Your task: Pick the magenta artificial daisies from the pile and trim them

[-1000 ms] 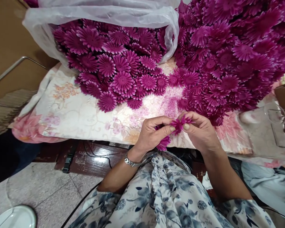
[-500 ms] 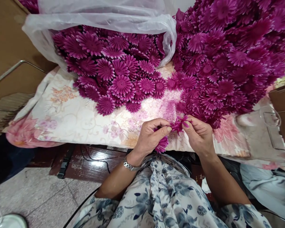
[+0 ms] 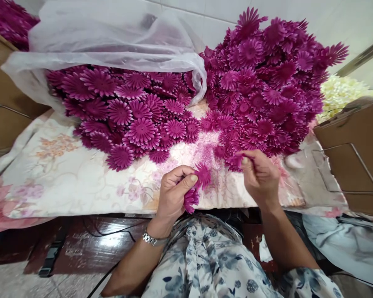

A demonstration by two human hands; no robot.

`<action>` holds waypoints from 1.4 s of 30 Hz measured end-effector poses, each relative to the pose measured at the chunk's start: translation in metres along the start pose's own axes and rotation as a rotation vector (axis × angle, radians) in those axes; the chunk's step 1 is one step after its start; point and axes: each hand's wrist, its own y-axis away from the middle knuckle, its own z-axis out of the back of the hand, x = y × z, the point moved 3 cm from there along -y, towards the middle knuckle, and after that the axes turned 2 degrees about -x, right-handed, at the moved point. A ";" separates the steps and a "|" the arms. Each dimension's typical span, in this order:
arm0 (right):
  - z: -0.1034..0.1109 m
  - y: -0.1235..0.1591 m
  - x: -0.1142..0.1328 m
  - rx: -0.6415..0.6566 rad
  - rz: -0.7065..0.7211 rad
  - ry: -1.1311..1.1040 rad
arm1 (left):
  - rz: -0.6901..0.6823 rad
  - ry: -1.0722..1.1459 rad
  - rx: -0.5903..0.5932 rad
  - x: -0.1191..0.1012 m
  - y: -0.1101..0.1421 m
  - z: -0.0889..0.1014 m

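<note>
My left hand [image 3: 174,192] is closed around a small stack of magenta fabric flowers [image 3: 196,186], thumb pressed on the top one, just above the front edge of the cloth-covered table. My right hand [image 3: 259,174] sits apart to the right, its fingers pinched on a single magenta flower [image 3: 236,160] at the foot of the big flower heap [image 3: 261,91]. A second heap of larger flat magenta flowers [image 3: 127,111] spills from a clear plastic bag [image 3: 105,37] at the back left.
A floral cloth [image 3: 65,178] covers the table, dusted with pink fluff [image 3: 205,153] near the middle. Brown cardboard boxes with wire handles stand at right [image 3: 351,161] and left [image 3: 3,99]. Cream flowers [image 3: 342,93] lie behind the right box. Cables run below the table edge.
My hands have parted: the right one moved right to the heap and pinched a flower, the left one kept its stack. The camera tilted up, showing more of the wall and heap top.
</note>
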 end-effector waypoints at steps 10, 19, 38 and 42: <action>0.031 -0.047 -0.017 -0.114 0.110 0.417 | 0.037 0.020 0.043 0.002 -0.005 -0.015; -0.014 -0.006 0.013 0.402 -0.136 -0.414 | 0.064 0.024 0.179 0.009 -0.002 -0.023; -0.057 -0.050 -0.001 0.564 0.394 0.643 | 0.266 0.335 0.015 0.014 -0.005 -0.019; -0.057 -0.062 0.002 0.570 0.364 0.599 | 0.283 0.285 -0.006 0.013 -0.007 -0.018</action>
